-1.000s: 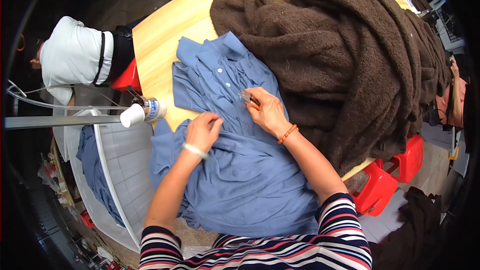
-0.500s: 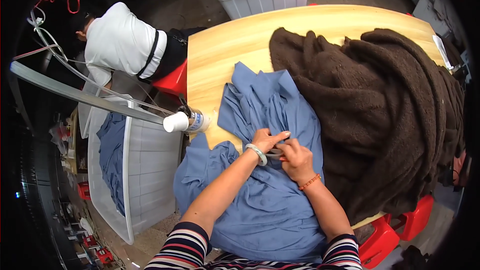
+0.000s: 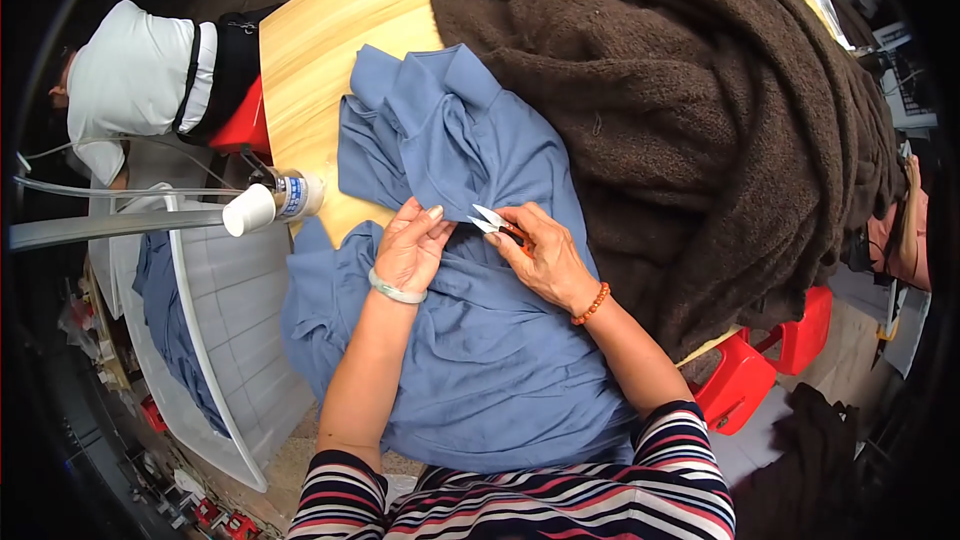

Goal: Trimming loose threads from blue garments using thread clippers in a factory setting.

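A blue garment point(image 3: 470, 350) lies in loose folds over the near side of the table and my lap. My left hand point(image 3: 408, 248), with a pale bangle at its wrist, is closed in a pinch on a bit of its cloth. In my right hand point(image 3: 550, 255), which wears an orange bead bracelet, is a small pair of thread snips point(image 3: 485, 220) with orange handles. Their silver blades are parted and point left, close to my left fingertips. Whether a thread lies between the blades is too small to tell.
A heap of dark brown fuzzy cloth point(image 3: 690, 140) covers the right of the wooden table point(image 3: 320, 30). At its left edge are a white cup-shaped thing point(image 3: 250, 212) and a metal bar. A white bin point(image 3: 240, 320) holds blue cloth. Red stools point(image 3: 735, 385) stand right; a person in white sits far left.
The view has shifted, so the table sits higher and further left. My hands have drawn apart from their earlier close grip on the cloth, and the snips' blades now show.
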